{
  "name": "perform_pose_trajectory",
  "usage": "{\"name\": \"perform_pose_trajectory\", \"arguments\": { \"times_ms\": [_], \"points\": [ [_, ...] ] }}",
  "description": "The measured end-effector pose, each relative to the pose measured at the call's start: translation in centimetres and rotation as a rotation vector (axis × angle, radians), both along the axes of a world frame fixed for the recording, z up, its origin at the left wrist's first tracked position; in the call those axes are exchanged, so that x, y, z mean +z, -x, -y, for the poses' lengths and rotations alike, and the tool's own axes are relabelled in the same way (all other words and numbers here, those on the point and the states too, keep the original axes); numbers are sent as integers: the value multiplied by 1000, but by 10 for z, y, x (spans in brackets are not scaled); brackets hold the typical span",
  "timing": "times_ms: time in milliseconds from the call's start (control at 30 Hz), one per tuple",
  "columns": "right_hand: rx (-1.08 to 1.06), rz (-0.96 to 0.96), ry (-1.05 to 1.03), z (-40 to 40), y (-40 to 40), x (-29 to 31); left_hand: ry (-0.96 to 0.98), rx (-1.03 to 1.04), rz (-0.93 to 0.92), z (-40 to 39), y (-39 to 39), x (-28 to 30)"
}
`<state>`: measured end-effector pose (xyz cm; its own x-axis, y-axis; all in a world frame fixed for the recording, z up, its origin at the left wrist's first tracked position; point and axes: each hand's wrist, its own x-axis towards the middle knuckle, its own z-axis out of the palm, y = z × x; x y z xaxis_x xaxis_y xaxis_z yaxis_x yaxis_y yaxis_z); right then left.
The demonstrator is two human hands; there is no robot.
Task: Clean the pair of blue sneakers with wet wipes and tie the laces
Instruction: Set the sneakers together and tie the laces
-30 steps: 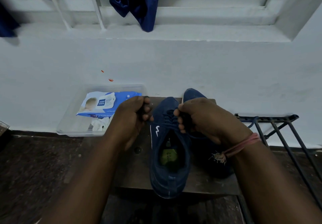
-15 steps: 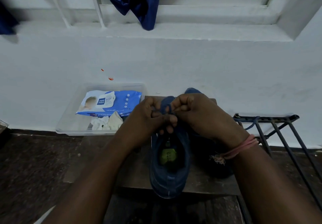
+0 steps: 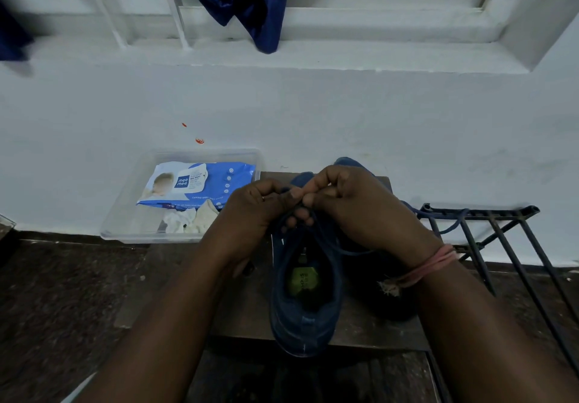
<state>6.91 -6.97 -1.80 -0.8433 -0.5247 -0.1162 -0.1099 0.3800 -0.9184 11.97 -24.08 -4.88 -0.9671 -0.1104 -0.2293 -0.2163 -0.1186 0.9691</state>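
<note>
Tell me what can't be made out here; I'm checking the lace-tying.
Head view only:
- Knot on the left sneaker: hidden behind the left hand and right hand.
- Right sneaker: mostly covered by the right hand and wrist.
- Used wipes in the tray: too small to judge dirt.

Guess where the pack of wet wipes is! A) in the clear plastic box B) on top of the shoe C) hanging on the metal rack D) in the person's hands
A: the wipes pack lies inside the clear box by the wall, left of the shoe, while both hands, left and right, pinch the lace.
</note>
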Motion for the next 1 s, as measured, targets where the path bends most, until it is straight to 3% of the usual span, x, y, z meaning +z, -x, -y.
{"name": "perform_pose_trajectory", "arguments": {
  "times_ms": [133, 233, 333, 467, 700, 867, 1000],
  "points": [
    [-216, 55, 45, 2, -1, -5, -19, -83, -63, 2, 0, 0],
    [-227, 93, 33, 5, -1, -10, 154, -113, -123, 3, -3, 4],
    [-250, 13, -56, 6, 0, -13, 390, -53, -199, 1, -3, 4],
    [-154, -16, -88, 5, 0, -6, 500, 82, -251, -3, 0, -1],
    [89, -10, -86, 0, -4, 4, 375, 121, -174, -6, 2, -2],
    [93, -48, -110, 0, -4, 0, 182, 46, -92, -2, 4, -6],
    [42, -165, -217, 1, -2, -5, 375, 95, -135, -4, 4, -8]
  ]
}}
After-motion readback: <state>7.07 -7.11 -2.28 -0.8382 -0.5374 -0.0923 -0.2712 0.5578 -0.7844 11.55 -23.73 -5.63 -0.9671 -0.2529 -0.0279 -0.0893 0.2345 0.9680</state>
